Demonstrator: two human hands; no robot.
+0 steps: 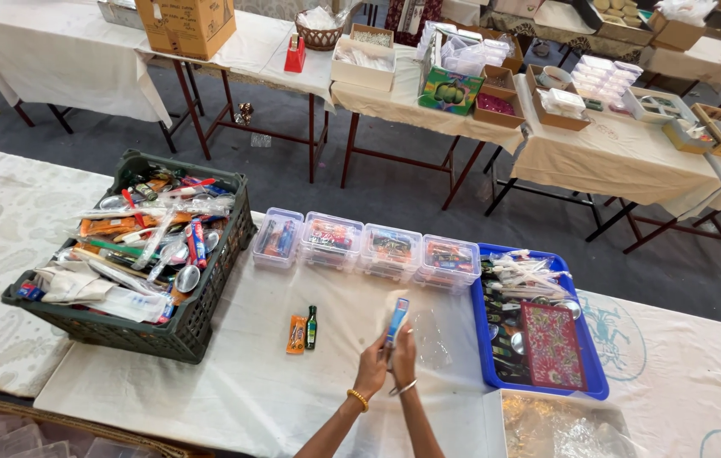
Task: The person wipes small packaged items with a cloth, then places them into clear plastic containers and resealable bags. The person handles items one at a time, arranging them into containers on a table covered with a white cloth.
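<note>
Both our hands, left (370, 366) and right (403, 356), pinch a slim blue packet (397, 321) upright over the white table (233, 386) (toothpaste, maybe?), probably for sorting; orange sachet (296, 333) and little dark bottle (311, 327) lie just left.

A slim blue packet (397, 321) stands upright above the white table, its lower end pinched from both sides

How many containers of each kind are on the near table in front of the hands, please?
Clear lidded boxes: 4
Dark crate: 1
Blue tray: 1
Total: 6
Both hands, left and right, hold a blue packet upright.
</note>
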